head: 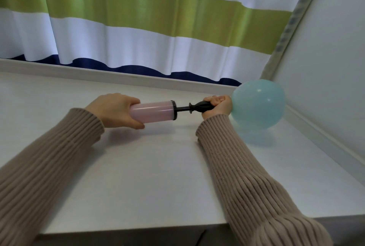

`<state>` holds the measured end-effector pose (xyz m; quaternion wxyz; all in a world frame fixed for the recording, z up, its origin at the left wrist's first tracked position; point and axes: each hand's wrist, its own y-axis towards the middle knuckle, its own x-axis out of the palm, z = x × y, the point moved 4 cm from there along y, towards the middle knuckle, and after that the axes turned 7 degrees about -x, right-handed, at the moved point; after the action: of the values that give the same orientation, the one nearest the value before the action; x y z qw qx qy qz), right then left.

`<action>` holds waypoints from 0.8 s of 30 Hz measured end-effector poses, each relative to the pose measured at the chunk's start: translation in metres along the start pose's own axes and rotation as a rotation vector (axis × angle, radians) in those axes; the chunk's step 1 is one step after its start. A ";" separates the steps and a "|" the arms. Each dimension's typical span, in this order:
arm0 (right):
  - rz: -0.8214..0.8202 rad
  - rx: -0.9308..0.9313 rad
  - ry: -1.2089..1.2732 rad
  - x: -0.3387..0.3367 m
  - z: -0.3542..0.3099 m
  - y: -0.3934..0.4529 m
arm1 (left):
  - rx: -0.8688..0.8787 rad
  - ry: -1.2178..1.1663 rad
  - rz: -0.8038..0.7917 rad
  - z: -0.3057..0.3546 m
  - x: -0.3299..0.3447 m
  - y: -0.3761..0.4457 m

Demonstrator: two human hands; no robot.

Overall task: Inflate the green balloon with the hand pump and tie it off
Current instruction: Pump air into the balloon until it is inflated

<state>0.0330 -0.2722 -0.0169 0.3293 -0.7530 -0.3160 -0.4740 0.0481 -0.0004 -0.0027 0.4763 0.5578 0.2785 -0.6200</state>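
Observation:
A pale green balloon (259, 105) is partly inflated and hangs just above the white table (158, 166) at the right. Its neck is hidden inside my right hand (217, 106), which grips the black end of the hand pump (201, 106). The pump lies level above the table, with a short length of black rod showing between that black end and the pink barrel (153, 112). My left hand (116, 110) is wrapped round the left end of the pink barrel. Both arms wear ribbed beige sleeves.
A striped green, white and navy curtain (158, 18) hangs behind the table's raised back ledge (118, 74). A white wall (331, 68) stands close on the right, just past the balloon. The table's front edge (138, 228) runs near my body.

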 end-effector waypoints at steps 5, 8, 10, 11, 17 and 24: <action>-0.031 0.032 -0.027 0.002 0.010 -0.007 | 0.018 -0.032 0.008 0.017 0.007 0.002; -0.011 0.004 -0.005 -0.001 -0.005 -0.002 | -0.019 -0.029 -0.016 -0.010 0.000 -0.003; -0.001 -0.022 0.005 -0.003 -0.015 0.001 | -0.047 -0.035 -0.023 -0.029 -0.006 -0.007; -0.002 -0.031 0.006 -0.004 -0.018 0.002 | -0.057 -0.037 -0.024 -0.035 -0.008 -0.008; -0.019 -0.025 0.017 -0.001 -0.010 0.003 | -0.008 0.011 -0.004 -0.007 -0.004 -0.002; -0.062 0.018 -0.032 0.001 0.009 -0.004 | -0.030 -0.076 -0.045 0.005 0.005 0.000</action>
<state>0.0352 -0.2625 -0.0185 0.3162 -0.7475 -0.3487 -0.4688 0.0462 -0.0066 -0.0068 0.4806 0.5205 0.2819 -0.6470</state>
